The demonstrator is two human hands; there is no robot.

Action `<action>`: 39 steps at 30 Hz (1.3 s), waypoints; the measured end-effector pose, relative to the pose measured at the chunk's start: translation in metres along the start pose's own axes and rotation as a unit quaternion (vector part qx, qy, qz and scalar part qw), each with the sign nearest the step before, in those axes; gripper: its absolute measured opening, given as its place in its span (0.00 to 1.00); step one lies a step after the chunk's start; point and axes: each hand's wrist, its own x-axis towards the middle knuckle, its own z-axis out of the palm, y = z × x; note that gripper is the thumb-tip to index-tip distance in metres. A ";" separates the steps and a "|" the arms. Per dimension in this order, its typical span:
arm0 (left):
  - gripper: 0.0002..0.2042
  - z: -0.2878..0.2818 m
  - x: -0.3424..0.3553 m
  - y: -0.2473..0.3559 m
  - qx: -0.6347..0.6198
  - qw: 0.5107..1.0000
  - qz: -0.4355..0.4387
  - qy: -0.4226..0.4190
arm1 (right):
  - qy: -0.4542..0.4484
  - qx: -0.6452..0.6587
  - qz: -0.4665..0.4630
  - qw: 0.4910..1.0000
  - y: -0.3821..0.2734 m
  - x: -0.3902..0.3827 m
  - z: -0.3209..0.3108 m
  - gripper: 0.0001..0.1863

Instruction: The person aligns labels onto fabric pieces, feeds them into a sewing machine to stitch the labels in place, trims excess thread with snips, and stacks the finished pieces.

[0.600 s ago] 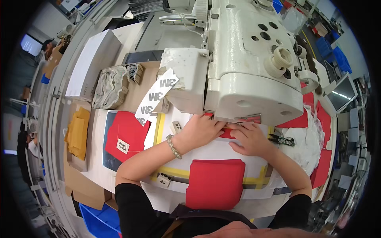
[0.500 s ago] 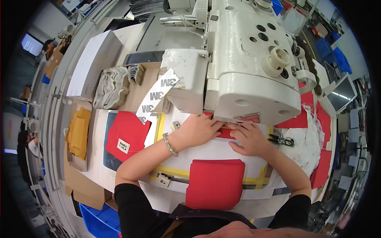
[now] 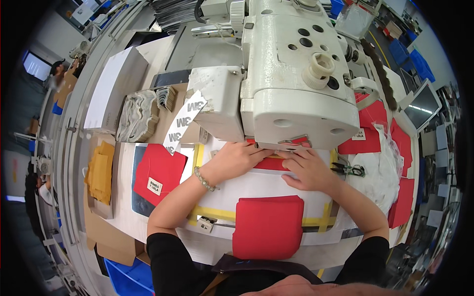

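Note:
Below the head of a white sewing machine [image 3: 296, 113], a piece of red fabric [image 3: 268, 164] lies on the white work surface. My left hand [image 3: 234, 162] rests at its left side, fingers stretched toward the needle area and pressing flat on the cloth. On the right side my right hand [image 3: 307, 169] lies on the same fabric, fingers slightly bent and thumb apart. The fingertips of both hands come close together under the machine head, which partly hides them and the needle. Nearer to me, a stack of red fabric pieces [image 3: 268, 227] lies at the table's front edge.
To the left are a red piece with a pale label [image 3: 160, 170], a cardboard box of pale strips [image 3: 138, 117], a long white box [image 3: 115, 89] and yellow pieces [image 3: 100, 172]. At right lie green-handled snips [image 3: 349, 169], clear plastic [image 3: 373, 180] and more red pieces [image 3: 401, 202].
The view has shifted a little, moving the machine left in the picture. More of the red fabric shows between my hands. Both hands stay on it, the fingers slightly shifted.

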 end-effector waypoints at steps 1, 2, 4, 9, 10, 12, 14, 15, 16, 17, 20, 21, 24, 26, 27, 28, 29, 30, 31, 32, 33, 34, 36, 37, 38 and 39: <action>0.18 -0.001 0.000 0.000 0.012 1.000 0.005 0.007 | 0.000 -0.001 0.001 1.000 0.000 0.000 0.001 0.15; 0.18 -0.001 0.000 0.000 0.024 1.000 0.010 0.013 | -0.001 -0.002 0.001 1.000 0.000 0.000 0.001 0.14; 0.18 0.002 0.001 0.001 0.016 1.000 0.006 0.009 | 0.000 -0.002 0.006 1.000 0.001 -0.002 0.002 0.14; 0.17 -0.002 0.002 0.004 0.001 1.000 -0.012 -0.028 | 0.008 -0.004 -0.009 1.000 0.002 -0.002 0.003 0.13; 0.17 -0.002 0.003 0.004 -0.001 1.000 -0.010 -0.014 | 0.009 0.000 -0.009 1.000 0.001 -0.002 0.003 0.12; 0.16 -0.006 0.005 0.007 -0.004 1.000 -0.005 -0.002 | 0.010 0.004 -0.005 1.000 0.000 -0.002 0.002 0.12; 0.16 -0.013 0.008 0.013 0.022 1.000 -0.003 -0.012 | 0.015 -0.005 -0.018 1.000 -0.002 -0.002 0.000 0.12; 0.16 -0.012 0.007 0.013 0.021 1.000 0.001 -0.012 | 0.017 -0.007 -0.015 1.000 -0.003 -0.001 0.000 0.12; 0.15 -0.011 0.005 0.011 0.029 0.999 -0.002 -0.017 | 0.025 -0.004 -0.019 1.000 -0.003 0.000 0.001 0.12; 0.15 -0.010 0.005 0.011 0.036 0.999 -0.004 -0.022 | 0.032 -0.001 -0.022 0.999 -0.003 0.000 0.001 0.12; 0.17 -0.013 0.009 0.016 0.031 0.999 -0.005 -0.017 | 0.022 -0.008 -0.017 1.000 -0.003 -0.004 -0.001 0.12; 0.17 -0.013 0.009 0.014 0.032 0.999 0.000 -0.017 | 0.026 -0.011 -0.015 0.999 -0.002 -0.003 0.000 0.12; 0.17 -0.010 0.009 0.008 -0.002 1.000 -0.002 -0.008 | 0.034 -0.002 -0.025 0.999 0.000 0.000 0.001 0.11; 0.15 -0.009 0.008 0.008 -0.033 0.995 -0.059 -0.078 | 0.084 -0.030 -0.045 0.995 0.004 -0.004 0.002 0.10; 0.15 -0.009 0.008 0.005 -0.032 0.995 -0.056 -0.078 | 0.086 -0.033 -0.043 0.995 0.007 -0.004 0.003 0.10; 0.13 -0.009 0.008 0.001 -0.036 0.986 -0.094 -0.133 | 0.117 -0.039 -0.053 0.991 0.010 -0.004 0.004 0.10; 0.12 -0.008 0.008 -0.003 -0.040 0.972 -0.132 -0.188 | 0.148 -0.044 -0.064 0.986 0.013 -0.004 0.005 0.10; 0.12 -0.005 0.006 -0.006 -0.040 0.972 -0.132 -0.189 | 0.149 -0.044 -0.063 0.986 0.015 -0.003 0.003 0.10; 0.11 -0.002 0.005 -0.009 -0.032 0.975 -0.136 -0.174 | 0.155 -0.029 -0.064 0.985 0.018 -0.002 0.001 0.09; 0.10 0.001 0.003 -0.012 -0.025 0.977 -0.139 -0.160 | 0.161 -0.013 -0.064 0.985 0.019 -0.001 -0.001 0.09; 0.10 0.001 0.005 -0.013 -0.024 0.977 -0.138 -0.160 | 0.161 -0.014 -0.064 0.985 0.022 0.000 -0.002 0.09; 0.10 0.000 0.007 -0.014 -0.033 0.975 -0.157 -0.153 | 0.162 -0.011 -0.059 0.985 0.023 0.003 -0.003 0.09; 0.10 0.002 0.005 -0.016 -0.041 0.972 -0.178 -0.147 | 0.163 -0.006 -0.054 0.985 0.023 0.005 -0.005 0.08; 0.10 0.007 0.000 -0.019 -0.027 0.967 -0.177 -0.183 | 0.156 -0.002 -0.062 0.986 0.022 0.006 -0.005 0.08; 0.11 0.010 -0.004 -0.020 -0.013 0.960 -0.176 -0.218 | 0.148 0.001 -0.069 0.987 0.021 0.007 -0.005 0.08; 0.11 0.009 -0.002 -0.019 -0.013 0.960 -0.176 -0.217 | 0.148 0.001 -0.070 0.987 0.021 0.005 -0.005 0.08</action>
